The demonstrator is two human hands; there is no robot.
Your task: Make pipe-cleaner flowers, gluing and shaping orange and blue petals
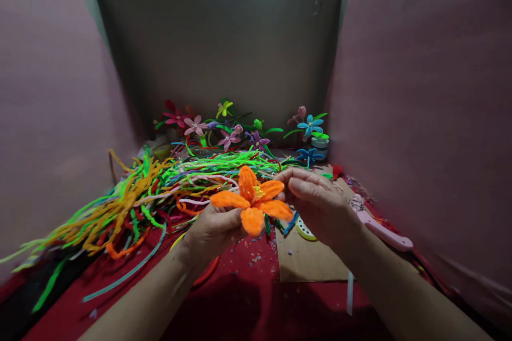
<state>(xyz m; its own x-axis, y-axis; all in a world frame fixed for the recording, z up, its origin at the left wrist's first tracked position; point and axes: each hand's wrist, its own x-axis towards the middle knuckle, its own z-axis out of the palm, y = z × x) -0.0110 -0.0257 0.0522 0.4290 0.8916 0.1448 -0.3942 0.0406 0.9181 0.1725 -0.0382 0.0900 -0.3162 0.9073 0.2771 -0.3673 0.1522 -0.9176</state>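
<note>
An orange pipe-cleaner flower (253,200) with several fuzzy petals and a yellow centre is held up over the red cloth. My left hand (214,230) grips it from below, fingers curled round its base. My right hand (318,200) comes in from the right, fingers pinched together at the upper right petal. A bit of green and blue stem pokes out beneath the flower.
A heap of loose pipe cleaners (132,197) in yellow, green and orange spreads at the left. Finished flowers (228,130) stand along the back wall. A cardboard sheet (308,261) and a pink tool (382,232) lie at the right. Pink walls close in both sides.
</note>
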